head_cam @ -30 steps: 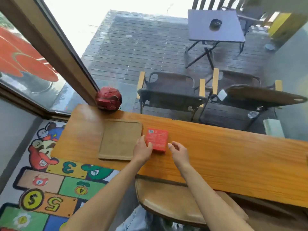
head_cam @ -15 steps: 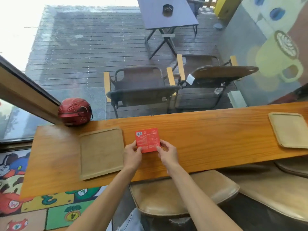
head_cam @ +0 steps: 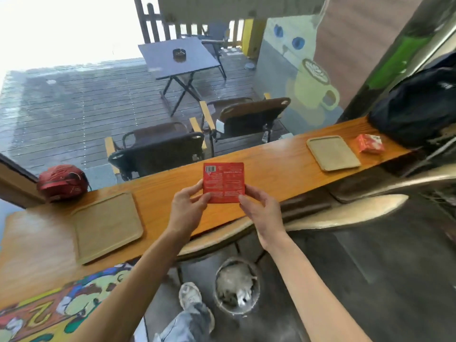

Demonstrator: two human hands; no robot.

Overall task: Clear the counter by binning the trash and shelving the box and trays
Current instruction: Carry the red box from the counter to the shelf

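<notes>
Holding a red box (head_cam: 223,181) clear of the wooden counter (head_cam: 271,169), the left hand (head_cam: 187,208) and right hand (head_cam: 261,208) pinch its lower corners, barcode side up. Two trays (head_cam: 107,224) (head_cam: 333,152) and a crumpled red wrapper (head_cam: 369,143) remain on the counter; a bin (head_cam: 237,285) waits below. Shelving it well likely means keeping both grips firm and the box level.

Box (head_cam: 223,181) held above tabletop (head_cam: 271,169) btwn both hands. One tray (head_cam: 107,225) on tabletop at left, helmet (head_cam: 61,181) behind it; 2nd tray (head_cam: 332,152) far right, crumpled pack (head_cam: 370,143) beside it. Bin (head_cam: 237,285) on floor below.
</notes>
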